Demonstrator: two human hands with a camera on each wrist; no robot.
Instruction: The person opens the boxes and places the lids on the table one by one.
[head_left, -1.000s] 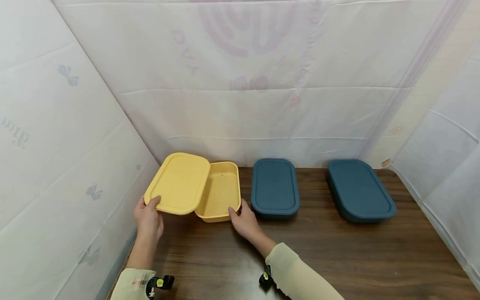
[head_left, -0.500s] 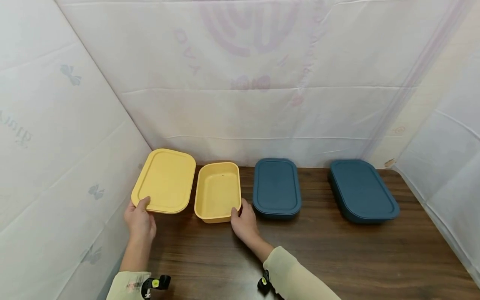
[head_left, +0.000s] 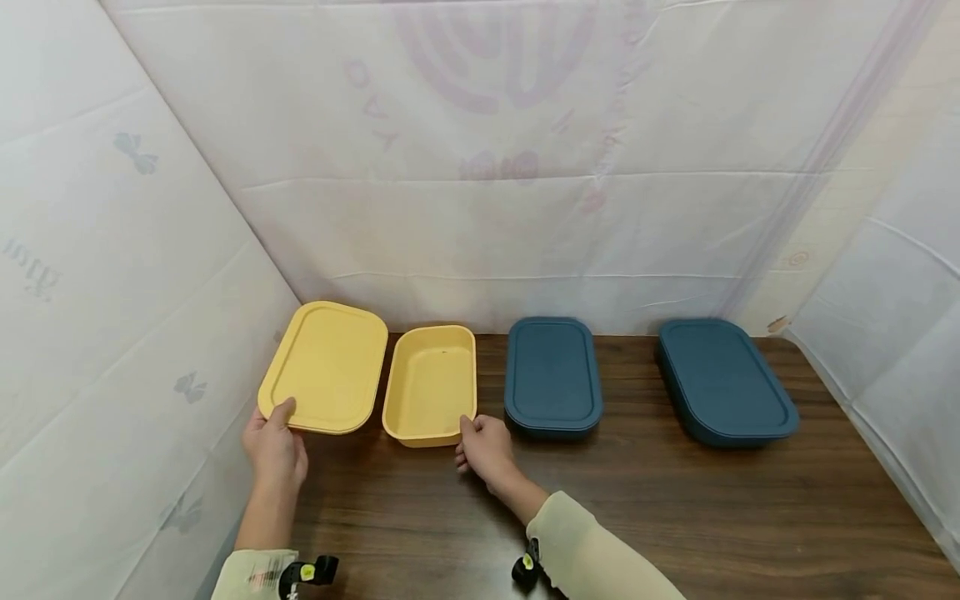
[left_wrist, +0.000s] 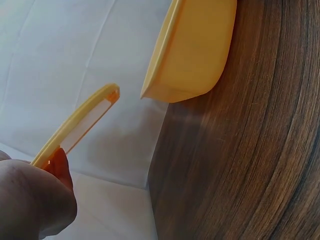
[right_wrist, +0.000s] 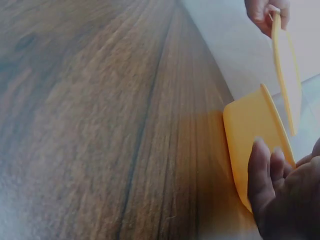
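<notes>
The left hand (head_left: pixel 276 450) is pinching the near edge of the yellow lid (head_left: pixel 324 367), thumb on top and the other fingers underneath – its grip is clamped on the lid. The left wrist view is showing the lid (left_wrist: pixel 75 125) edge-on, held clear of the table (left_wrist: pixel 240 165) and tilted, out past the table's left edge against the white sheeting (head_left: pixel 112 292).

The yellow container (head_left: pixel 431 383) is sitting open on the table (head_left: pixel 637 517) at its far left, just beside the lid. The two appear close together in the head view; whether they are touching cannot be told there, while the left wrist view is showing a gap between lid and container (left_wrist: pixel 192 47).

The right hand (head_left: pixel 486 450) is resting at the near right corner of the yellow container, fingers curled against its outer wall. In the right wrist view the fingertips (right_wrist: pixel 260 165) are lying on the container's side (right_wrist: pixel 250 135) – the grip is closed lightly on that corner.

To the right, two dark blue containers are standing on the table with lids on: the first blue container (head_left: pixel 552 375) just beside the yellow one, the second blue container (head_left: pixel 723 382) well apart, nearer the right edge.
</notes>
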